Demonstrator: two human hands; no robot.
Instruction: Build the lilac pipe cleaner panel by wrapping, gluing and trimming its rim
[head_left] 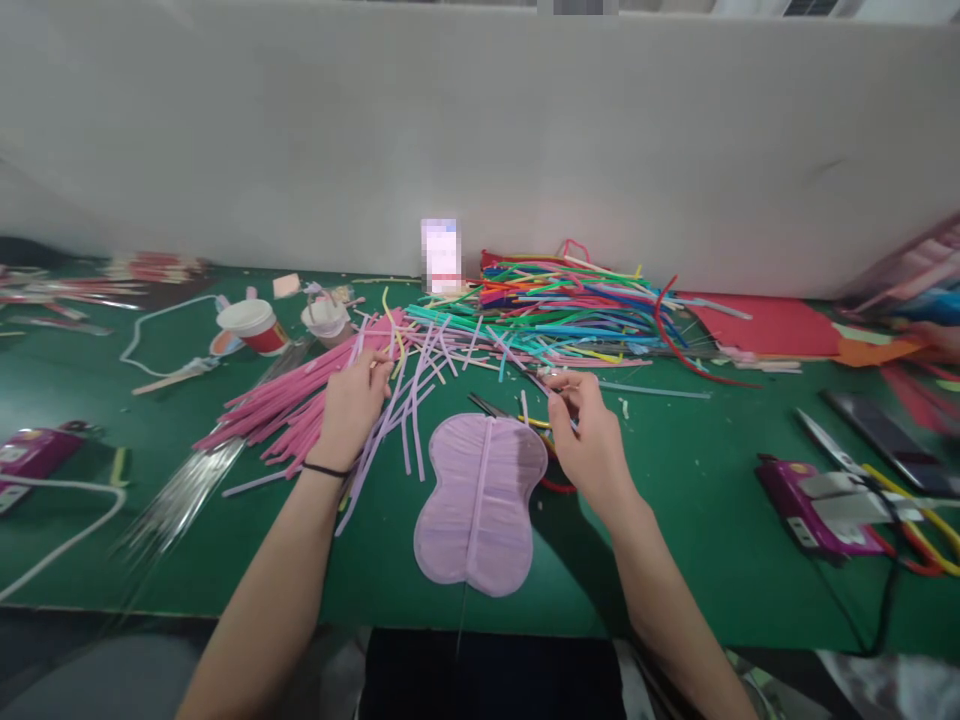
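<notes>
Here on the green desk [690,570], a lilac wavy-edged piece [480,510] is lying flat right in front of me, between my forearms, its paler strip running down the middle from top to bottom. Over on the left, my left hand [357,405] is resting among the loose lilac strips [416,425], thumb and fingertip coming close together; whether that grip is pinching one of them, I cannot tell. Just beside it, a thick bundle of pink strips [277,415] is fanning out toward me, partly covering a clear wrapper [187,490]. Across to my right hand [581,420]: here the grip is narrow, fingers curling, and I'm pinching the near end of a lilac strip [507,347] that's slanting away toward the heap. Under and beside that hand, scissors [490,407] are lying just past the top of the wavy-edged piece, blades pointing left. Farther back, a multicoloured heap of strips [570,310] is sprawling in front of the wall [480,130], with red paper [765,325] lying to its right. On the far left, a paper cup [251,325] is standing behind the pink bundle, and at the right edge another person's hand [934,340] is showing, blurred.
</notes>
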